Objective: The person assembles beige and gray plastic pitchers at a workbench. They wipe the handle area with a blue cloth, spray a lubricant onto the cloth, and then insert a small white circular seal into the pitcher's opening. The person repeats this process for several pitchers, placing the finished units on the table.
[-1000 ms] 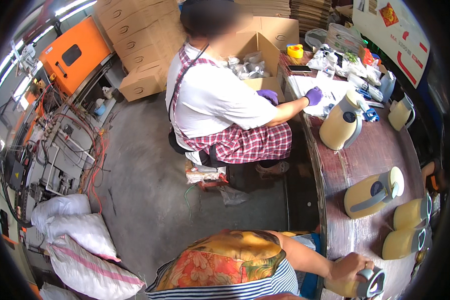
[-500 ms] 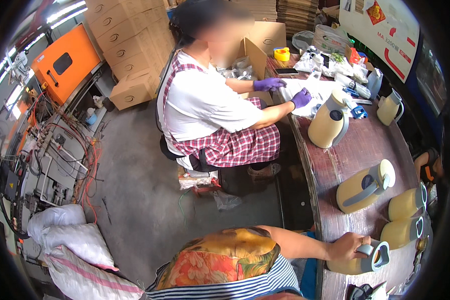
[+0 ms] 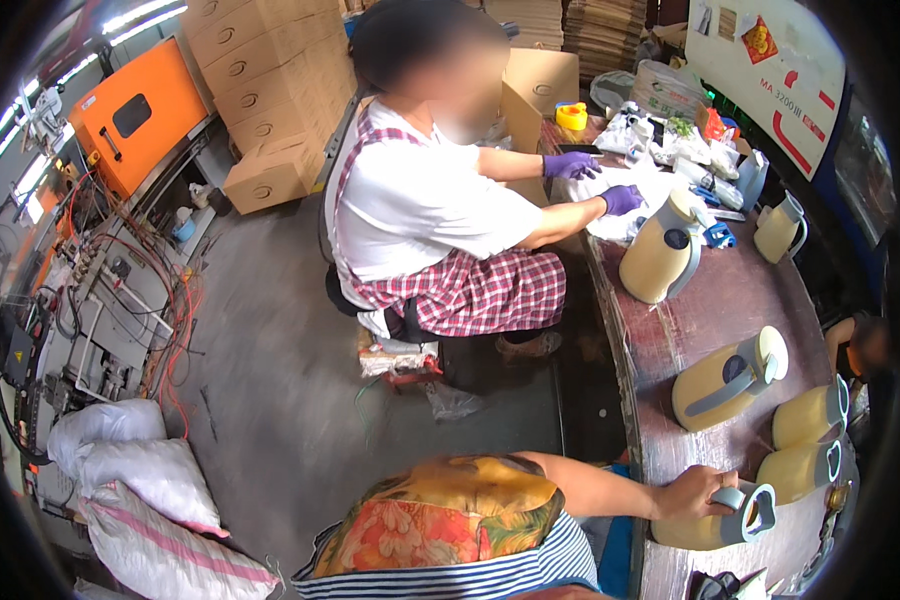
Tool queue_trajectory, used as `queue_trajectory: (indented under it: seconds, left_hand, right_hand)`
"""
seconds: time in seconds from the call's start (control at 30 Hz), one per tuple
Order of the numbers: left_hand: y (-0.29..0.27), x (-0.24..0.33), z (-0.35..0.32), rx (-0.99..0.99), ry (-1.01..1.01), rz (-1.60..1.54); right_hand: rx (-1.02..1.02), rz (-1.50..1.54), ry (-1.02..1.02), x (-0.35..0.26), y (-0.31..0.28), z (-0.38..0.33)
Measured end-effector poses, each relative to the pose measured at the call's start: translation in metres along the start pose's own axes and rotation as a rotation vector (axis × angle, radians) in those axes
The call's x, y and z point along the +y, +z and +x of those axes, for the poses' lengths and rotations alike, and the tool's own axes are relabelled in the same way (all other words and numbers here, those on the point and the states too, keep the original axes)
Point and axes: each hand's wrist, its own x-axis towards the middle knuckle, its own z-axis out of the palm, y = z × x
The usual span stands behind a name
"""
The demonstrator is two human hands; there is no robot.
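Cream jug: one piece, held, lower right of the frame; no lid on it, mouth toward the right edge; from where I stand I cannot tell whether it is upright or laid over.
Step in hand: by my judgement, steadying or shifting the jug by its grey handle.
Next move: would call for a firm hold on that handle and care around the jugs just above.
Left grip: fingers curled round the handle, no gap visible, back of the hand toward me.
Left arm: out of a floral sleeve at lower centre, nearly straight, reaching rightward over the desk edge.
Right grip: outside the frame; state cannot be told.
Desk: dark red-brown, worn, along the right side.
Lidless pair: upper jug and lower jug, side by side, right edge.
Lidded pieces: middle jug, right of centre; tall jug, higher up.
Far jug: upper right, near a blue clip-like item.
Co-worker: seated, upper centre, purple gloves over pale sheeting.
Floor stock: white sacks, lower left; cartons, upper left.
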Motion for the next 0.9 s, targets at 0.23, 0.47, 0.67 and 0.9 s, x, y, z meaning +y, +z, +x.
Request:
queue_trajectory:
  seconds: [0.23,0.47,0.67,0.9]
  left_hand:
    - [-0.012,-0.006,0.013,0.014,-0.052,-0.1]
    - [-0.054,0.057,0.015,-0.44,0.384,0.261]
    - [-0.062,0.078,-0.009,-0.395,0.212,0.021]
    - [-0.084,0.092,-0.004,-0.497,0.042,-0.117]
  right_hand:
    - [-0.015,-0.047,-0.01,0.001,-0.023,-0.011]
    - [-0.107,0.099,-0.053,-0.019,-0.022,0.021]
    - [-0.19,0.221,-0.234,-0.074,-0.052,0.036]
    - [-0.699,0.146,-0.511,-0.092,-0.077,0.031]
